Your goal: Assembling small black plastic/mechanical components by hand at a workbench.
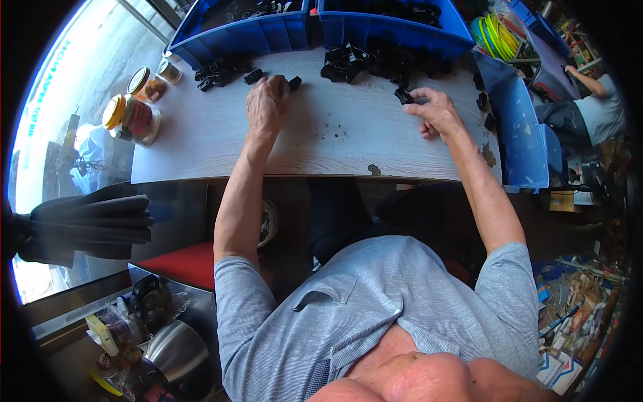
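My left hand (266,104) is over the far left part of the table, its fingers curled down. A small black plastic part (294,84) sticks out to the right of its fingertips and seems gripped by them. Just beyond the knuckles lies another black piece (253,76). Over the right side of the table, my right hand (439,114) pinches a black plastic part (404,96) between thumb and fingers. Piles of similar black parts (346,63) lie beyond the hands, in front of the blue bins. The fine shape of the parts is too small to tell.
Two blue bins (244,37) with black parts stand along the table's (221,147) far edge. Jars (137,120) are at the left, by the window. A light-blue tub (526,134) adjoins the right edge. Another person (589,110) sits at the far right.
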A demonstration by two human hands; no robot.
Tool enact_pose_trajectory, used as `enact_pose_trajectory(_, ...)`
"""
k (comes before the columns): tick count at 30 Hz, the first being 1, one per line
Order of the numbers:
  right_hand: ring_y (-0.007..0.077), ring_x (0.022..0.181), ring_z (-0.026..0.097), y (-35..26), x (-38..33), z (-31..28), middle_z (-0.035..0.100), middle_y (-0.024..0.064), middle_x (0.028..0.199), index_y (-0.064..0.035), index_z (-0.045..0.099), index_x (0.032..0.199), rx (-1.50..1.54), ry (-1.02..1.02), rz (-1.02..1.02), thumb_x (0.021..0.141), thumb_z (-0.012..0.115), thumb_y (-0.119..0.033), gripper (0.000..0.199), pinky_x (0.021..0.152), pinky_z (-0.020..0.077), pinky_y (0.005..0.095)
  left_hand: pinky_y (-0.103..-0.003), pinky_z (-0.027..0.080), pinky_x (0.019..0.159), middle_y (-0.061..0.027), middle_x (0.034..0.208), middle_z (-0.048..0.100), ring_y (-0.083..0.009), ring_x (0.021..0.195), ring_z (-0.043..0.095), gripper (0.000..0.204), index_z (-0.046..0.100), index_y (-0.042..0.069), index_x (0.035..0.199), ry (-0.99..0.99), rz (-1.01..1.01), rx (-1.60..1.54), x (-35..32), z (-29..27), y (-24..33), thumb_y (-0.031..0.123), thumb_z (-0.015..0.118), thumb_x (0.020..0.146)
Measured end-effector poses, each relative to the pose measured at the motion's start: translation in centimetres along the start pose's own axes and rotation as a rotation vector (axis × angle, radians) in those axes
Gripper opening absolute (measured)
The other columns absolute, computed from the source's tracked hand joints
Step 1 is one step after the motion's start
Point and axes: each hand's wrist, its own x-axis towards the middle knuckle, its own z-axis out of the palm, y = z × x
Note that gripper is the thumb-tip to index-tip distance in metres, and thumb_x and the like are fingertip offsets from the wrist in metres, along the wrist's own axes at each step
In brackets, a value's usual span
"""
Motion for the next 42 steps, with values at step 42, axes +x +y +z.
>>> enact_pose_trajectory(42,0.009,0.046,0.051,1.4,-1.9,1.5,0.052,-0.0012,0.06,-0.0058,0.067,0.109,-0.04,-0.107,-0.166,0.083,0.071,-0.008,0.026,0.039,0.0409,0.0264,-0.044,0.047,0.105,-0.0129,0.125,0.067,-0.0326,0.12,0.06,0.047,0.061,0.007,0.133,-0.178,0.665,-0.232,-5.8,4.7,12.8,0.008,0.067,0.087)
